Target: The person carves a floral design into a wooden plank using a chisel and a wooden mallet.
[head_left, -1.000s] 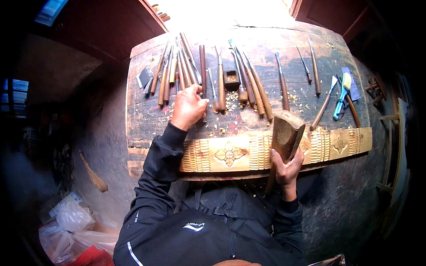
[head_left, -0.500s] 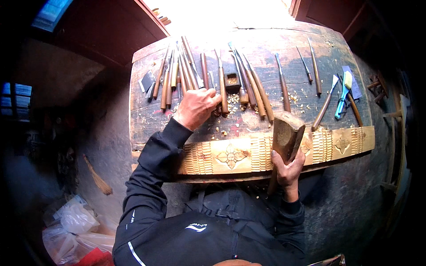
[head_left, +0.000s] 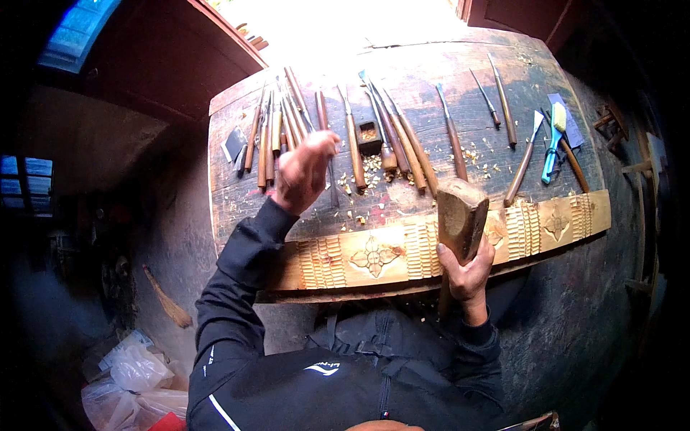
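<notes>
My left hand (head_left: 303,176) is closed in a fist above the table, beside the left-hand group of carving chisels (head_left: 276,129). A thin dark chisel (head_left: 333,185) sticks out past its fingers, most of it covered by the hand. My right hand (head_left: 468,274) grips a worn wooden mallet (head_left: 460,215) by its handle, head upward, over the front edge. Under the mallet lies a long pale board (head_left: 334,262) carved with flower motifs and rows of short grooves; the mallet covers part of one flower.
More chisels (head_left: 402,136) lie across the wooden table (head_left: 474,86), among wood shavings. A small dark box (head_left: 370,138) stands mid-table. At the right are a blue-handled brush (head_left: 554,144) and a pale-bladed chisel (head_left: 525,158). On the floor at left are a broom (head_left: 167,298) and plastic bags (head_left: 136,377).
My left hand has lifted off the chisels and drawn slightly left, a thin chisel now showing beside its fingers. The right hand keeps the mallet in nearly the same place.
</notes>
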{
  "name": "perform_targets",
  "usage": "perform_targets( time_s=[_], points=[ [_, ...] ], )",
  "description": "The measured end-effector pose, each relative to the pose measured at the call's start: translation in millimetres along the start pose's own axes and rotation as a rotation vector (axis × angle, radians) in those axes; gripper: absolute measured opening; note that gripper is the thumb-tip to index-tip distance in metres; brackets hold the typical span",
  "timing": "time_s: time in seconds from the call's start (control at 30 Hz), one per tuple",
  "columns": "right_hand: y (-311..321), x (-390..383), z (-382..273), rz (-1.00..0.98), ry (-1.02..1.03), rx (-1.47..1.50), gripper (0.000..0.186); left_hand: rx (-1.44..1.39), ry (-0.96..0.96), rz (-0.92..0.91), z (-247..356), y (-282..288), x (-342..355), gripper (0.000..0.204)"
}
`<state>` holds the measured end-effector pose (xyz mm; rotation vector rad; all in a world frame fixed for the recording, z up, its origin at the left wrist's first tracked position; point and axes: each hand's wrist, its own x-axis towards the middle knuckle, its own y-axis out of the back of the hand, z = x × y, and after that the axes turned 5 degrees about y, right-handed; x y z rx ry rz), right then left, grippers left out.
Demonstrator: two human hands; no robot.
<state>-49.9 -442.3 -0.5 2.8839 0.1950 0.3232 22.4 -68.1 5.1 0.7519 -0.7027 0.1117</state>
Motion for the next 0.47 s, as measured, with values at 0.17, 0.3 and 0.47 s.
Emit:
perform_targets(
  time_s=[0.17,0.3,0.47],
  points=[
    [-2.6,-0.4,2.2,0.026,-0.010,0.055,0.039,-0.592,0.383,0.218,17.5,-41.0,33.6,0.008],
    [-2.6,-0.2,0.4,0.011,-0.013,0.029,0.040,-0.484,0.448,0.190,11.3,-50.6,34.2,0.004],
    [-3.5,-3.7,3.9,0.012,-0.005,0.023,0.041,-0.287,0.400,0.160,4.0,-51.8,36.3,0.012]
  ],
)
